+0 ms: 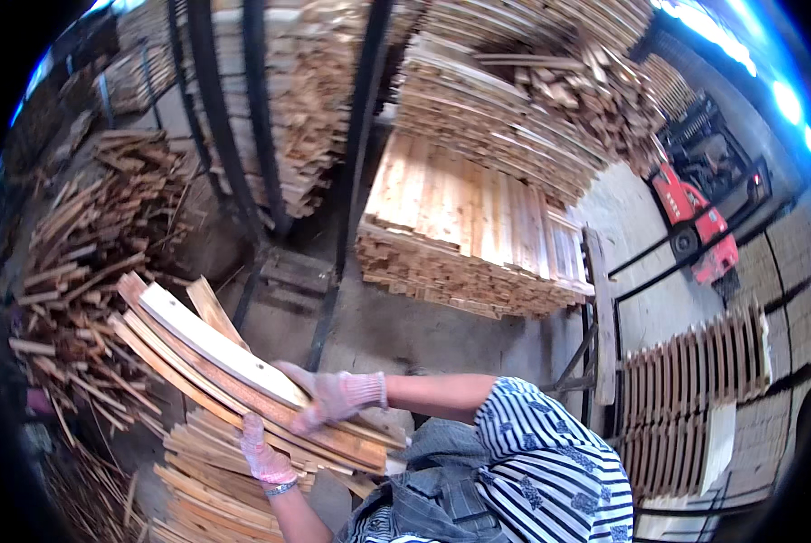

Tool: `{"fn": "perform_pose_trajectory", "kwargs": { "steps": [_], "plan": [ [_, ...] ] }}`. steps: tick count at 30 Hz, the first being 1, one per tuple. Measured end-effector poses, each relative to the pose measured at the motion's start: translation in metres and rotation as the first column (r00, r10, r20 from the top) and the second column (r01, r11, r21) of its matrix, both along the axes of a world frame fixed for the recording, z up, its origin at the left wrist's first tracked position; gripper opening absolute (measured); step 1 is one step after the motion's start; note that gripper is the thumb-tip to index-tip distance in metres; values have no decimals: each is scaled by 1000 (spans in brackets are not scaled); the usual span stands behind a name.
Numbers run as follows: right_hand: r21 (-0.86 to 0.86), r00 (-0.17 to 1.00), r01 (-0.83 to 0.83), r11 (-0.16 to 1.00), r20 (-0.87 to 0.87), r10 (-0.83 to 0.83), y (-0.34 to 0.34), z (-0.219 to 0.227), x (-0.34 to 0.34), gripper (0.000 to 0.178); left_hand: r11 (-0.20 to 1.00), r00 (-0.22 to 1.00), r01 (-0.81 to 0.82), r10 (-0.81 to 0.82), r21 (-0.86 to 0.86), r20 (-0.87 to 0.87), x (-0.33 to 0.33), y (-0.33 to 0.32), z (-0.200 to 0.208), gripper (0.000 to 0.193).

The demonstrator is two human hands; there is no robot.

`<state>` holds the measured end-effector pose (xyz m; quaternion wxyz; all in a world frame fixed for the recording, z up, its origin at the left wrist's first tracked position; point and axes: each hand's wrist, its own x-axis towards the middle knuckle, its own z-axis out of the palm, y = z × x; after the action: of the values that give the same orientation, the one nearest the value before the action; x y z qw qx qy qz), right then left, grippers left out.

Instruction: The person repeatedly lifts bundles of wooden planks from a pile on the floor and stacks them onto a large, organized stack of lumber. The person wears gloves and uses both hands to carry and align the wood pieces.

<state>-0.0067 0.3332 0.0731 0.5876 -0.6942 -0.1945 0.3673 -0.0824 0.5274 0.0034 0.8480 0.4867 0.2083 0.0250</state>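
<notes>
Several long wooden boards (238, 380) lie together as a bundle, slanting from the upper left down towards my waist. One pale board (211, 330) on the far side is lighter than the others. My right hand (337, 394), in a pale knitted glove, grips the bundle from above near its right end. At the near edge my left hand (265, 455), gloved too, holds the boards from the side; part of its fingers is hidden by the wood. Beneath the bundle is a stack of more boards (211, 493).
A heap of scrap wood (107, 226) spreads along the left. Dark metal uprights (355, 136) stand ahead. Beyond them is a neat board stack (460, 199). A red forklift (699, 226) stands at the far right, above stacked slatted wood (695, 389).
</notes>
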Motion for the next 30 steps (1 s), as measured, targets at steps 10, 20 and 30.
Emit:
{"fn": "perform_pose_trajectory", "kwargs": {
  "steps": [10,20,30],
  "plan": [
    [114,798,452,885,391,-458,-222,32,4,120,875,860,482,-480,32,172,76,-225,91,65],
    [635,636,696,336,-762,122,-437,85,91,54,705,530,630,-697,327,482,189,-461,148,75],
    [-56,553,770,636,556,-621,-543,32,184,105,349,224,708,-935,614,274,353,-550,99,66]
  ]
}}
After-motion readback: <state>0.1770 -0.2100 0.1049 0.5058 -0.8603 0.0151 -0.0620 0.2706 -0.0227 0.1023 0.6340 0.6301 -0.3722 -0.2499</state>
